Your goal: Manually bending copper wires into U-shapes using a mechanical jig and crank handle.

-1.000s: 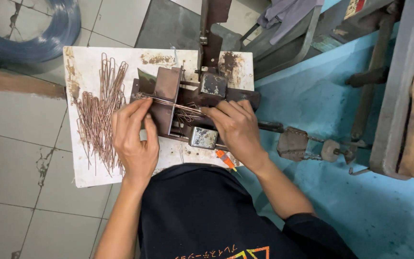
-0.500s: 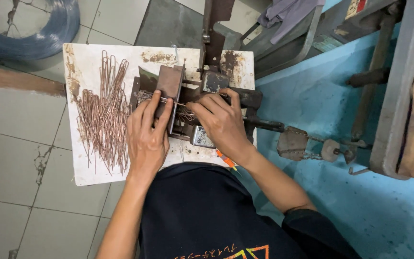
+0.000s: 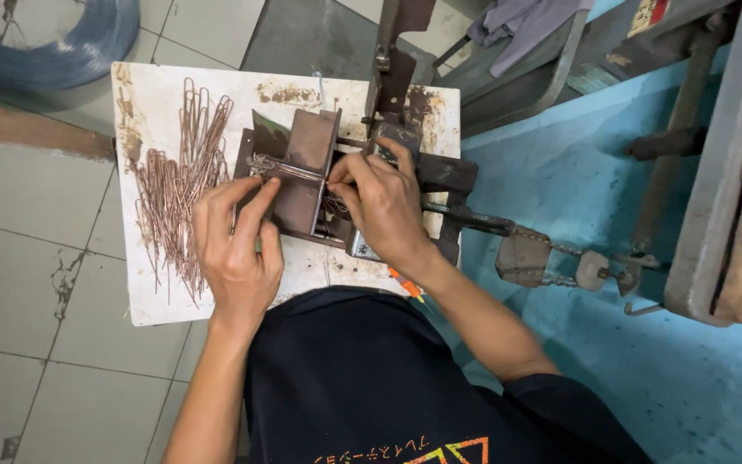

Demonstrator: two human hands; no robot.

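A rusty brown metal bending jig [image 3: 307, 142] stands on a white board [image 3: 156, 296]. A thin bundle of bent copper-coloured wires [image 3: 281, 167] lies across the jig's top. My left hand [image 3: 234, 249] lies flat on the jig's left plate, its fingertips just below that bundle. My right hand [image 3: 384, 206] is over the jig's right side and pinches the wires at its middle slot. A loose pile of hairpin-shaped wires [image 3: 178, 185] is spread on the board left of the jig.
A steel lever arm [image 3: 397, 34] rises behind the jig. A rod with chain and metal plates [image 3: 551, 258] runs right over blue flooring [image 3: 560, 163]. A blue wire coil [image 3: 45, 51] lies top left on grey tiles. Machine frames stand at right.
My left hand has moved up from the board's lower part onto the jig's left plate. My right hand has shifted up and left, from the jig's right edge to its middle.
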